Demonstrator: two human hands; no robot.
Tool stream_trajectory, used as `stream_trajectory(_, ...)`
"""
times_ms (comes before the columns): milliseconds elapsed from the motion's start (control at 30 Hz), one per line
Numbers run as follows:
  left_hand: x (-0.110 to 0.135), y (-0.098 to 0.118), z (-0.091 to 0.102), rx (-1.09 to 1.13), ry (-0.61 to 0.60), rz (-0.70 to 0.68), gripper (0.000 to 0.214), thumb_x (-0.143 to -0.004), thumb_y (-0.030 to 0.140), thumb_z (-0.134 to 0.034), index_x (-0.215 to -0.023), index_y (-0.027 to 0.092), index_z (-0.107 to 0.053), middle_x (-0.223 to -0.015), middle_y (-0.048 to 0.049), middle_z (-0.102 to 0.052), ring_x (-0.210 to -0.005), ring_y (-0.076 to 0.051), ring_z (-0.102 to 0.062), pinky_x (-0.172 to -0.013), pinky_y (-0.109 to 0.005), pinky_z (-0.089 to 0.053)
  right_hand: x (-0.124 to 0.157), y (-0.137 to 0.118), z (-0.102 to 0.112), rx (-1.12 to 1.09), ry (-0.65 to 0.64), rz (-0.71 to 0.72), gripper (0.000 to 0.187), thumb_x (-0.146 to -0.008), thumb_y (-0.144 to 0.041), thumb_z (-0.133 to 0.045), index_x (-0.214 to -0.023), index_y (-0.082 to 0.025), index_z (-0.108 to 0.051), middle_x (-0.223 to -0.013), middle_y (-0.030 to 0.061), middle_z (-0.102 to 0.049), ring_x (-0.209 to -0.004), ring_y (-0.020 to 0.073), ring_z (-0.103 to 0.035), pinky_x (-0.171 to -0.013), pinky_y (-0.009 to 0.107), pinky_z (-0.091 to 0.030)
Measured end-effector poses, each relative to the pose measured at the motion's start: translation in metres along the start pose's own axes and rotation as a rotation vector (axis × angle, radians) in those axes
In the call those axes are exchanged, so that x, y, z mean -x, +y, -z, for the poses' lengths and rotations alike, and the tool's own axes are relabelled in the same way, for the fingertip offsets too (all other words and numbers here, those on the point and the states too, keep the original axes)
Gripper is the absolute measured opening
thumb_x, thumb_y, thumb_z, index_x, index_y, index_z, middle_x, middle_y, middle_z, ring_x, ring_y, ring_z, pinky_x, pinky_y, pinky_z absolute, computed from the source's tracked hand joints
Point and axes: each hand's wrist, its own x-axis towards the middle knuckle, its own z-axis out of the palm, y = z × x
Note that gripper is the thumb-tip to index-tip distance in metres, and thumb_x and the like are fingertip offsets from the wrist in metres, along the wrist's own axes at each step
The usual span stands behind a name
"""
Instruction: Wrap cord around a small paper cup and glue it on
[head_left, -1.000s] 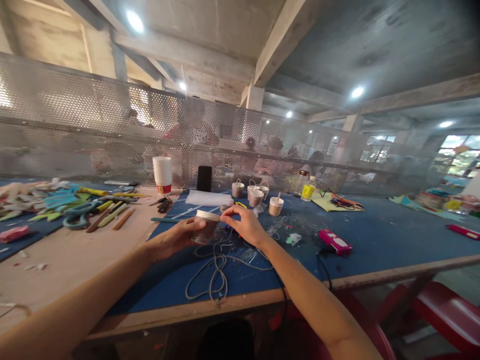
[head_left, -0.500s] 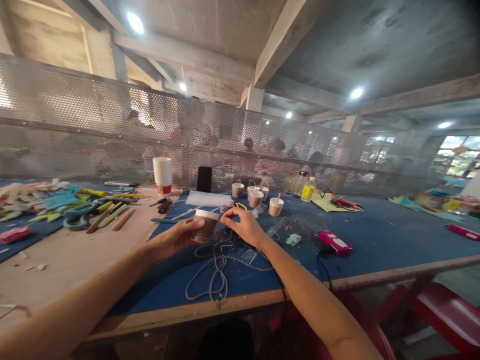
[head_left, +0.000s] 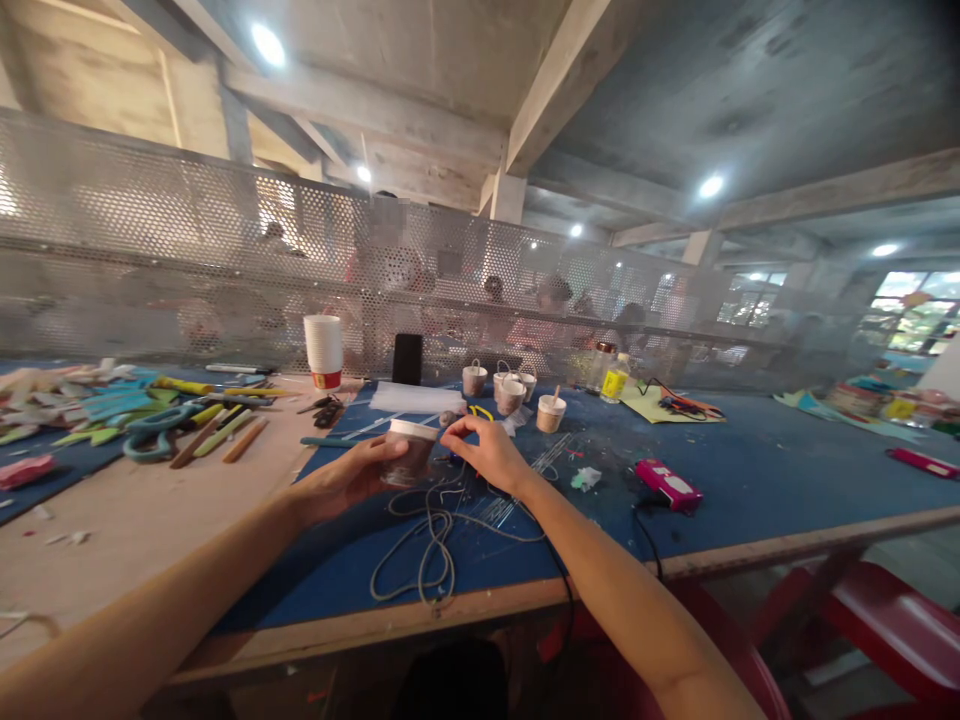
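Note:
A small brown paper cup with a white rim (head_left: 412,452) is gripped in my left hand (head_left: 356,473), slightly tilted above the blue table mat. Just right of the cup is my right hand (head_left: 487,455), its thumb and fingertips pinched together; whatever lies between them is too small to make out. Below both hands a grey cord (head_left: 427,545) lies in loose loops on the mat. Yellow-handled pliers (head_left: 481,411) lie partly hidden behind my right hand. Several small cups with wire handles (head_left: 512,395) stand farther back, beside a cup holding a stick (head_left: 551,413).
A tall stack of white paper cups (head_left: 323,350) and a black phone (head_left: 407,359) stand at the back. Scissors (head_left: 161,430) and clay tools lie at left. On the right are a magenta box (head_left: 669,484) and a yellow-labelled bottle (head_left: 616,379). A perforated metal screen (head_left: 300,260) spans behind.
Almost nothing differs. The view has shifted very slightly, while both hands keep their places at the cup.

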Motion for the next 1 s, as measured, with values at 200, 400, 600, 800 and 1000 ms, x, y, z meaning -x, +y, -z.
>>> stream_trajectory(200, -0.001, -0.002, 0.003, 0.005, -0.028, -0.001, 0.033, -0.083, 0.032, -0.077, -0.112, 0.017, -0.077, -0.111, -0.0115, -0.079, -0.097, -0.027, -0.073, -0.087, -0.035, -0.055, 0.0, -0.001, -0.001, 0.006, -0.005, -0.025, 0.016, -0.091, -0.034, -0.067, -0.088, -0.019, -0.073, -0.088, 0.0026, -0.074, -0.085, 0.0176, -0.068, -0.09, 0.03, -0.049)
stream_trajectory(400, -0.003, -0.006, 0.007, -0.006, -0.054, 0.009, 0.031, -0.087, 0.033, -0.073, -0.114, 0.017, -0.076, -0.115, -0.0104, -0.078, -0.1, -0.025, -0.072, -0.089, -0.033, -0.054, 0.001, -0.001, -0.001, 0.004, -0.009, -0.047, 0.016, -0.09, -0.033, -0.068, -0.089, -0.018, -0.073, -0.088, 0.0032, -0.075, -0.085, 0.0173, -0.069, -0.083, 0.027, -0.049)
stream_trajectory(600, -0.005, -0.008, 0.011, -0.011, -0.086, 0.014, 0.034, -0.088, 0.035, -0.073, -0.117, 0.018, -0.074, -0.116, -0.0099, -0.077, -0.102, -0.025, -0.072, -0.09, -0.033, -0.054, 0.001, -0.001, -0.002, 0.021, -0.003, -0.038, 0.014, -0.09, -0.03, -0.069, -0.089, -0.017, -0.074, -0.087, 0.0032, -0.075, -0.083, 0.0167, -0.069, -0.081, 0.027, -0.05)
stream_trajectory(800, -0.004, -0.007, 0.008, 0.0, -0.086, 0.014, 0.037, -0.085, 0.035, -0.076, -0.116, 0.016, -0.073, -0.115, -0.0104, -0.078, -0.102, -0.025, -0.072, -0.092, -0.033, -0.053, 0.001, 0.002, -0.003, 0.014, -0.007, -0.036, 0.014, -0.089, -0.031, -0.071, -0.089, -0.017, -0.074, -0.087, 0.0034, -0.076, -0.084, 0.0175, -0.07, -0.081, 0.028, -0.05)
stream_trajectory(1000, -0.003, -0.008, 0.008, -0.001, -0.092, 0.007, 0.038, -0.086, 0.036, -0.075, -0.117, 0.015, -0.073, -0.112, -0.0108, -0.078, -0.099, -0.024, -0.072, -0.088, -0.03, -0.055, 0.001, 0.003, -0.003, 0.009, -0.008, -0.047, 0.015, -0.089, -0.032, -0.071, -0.089, -0.017, -0.074, -0.086, 0.0035, -0.075, -0.083, 0.0177, -0.07, -0.08, 0.028, -0.05)
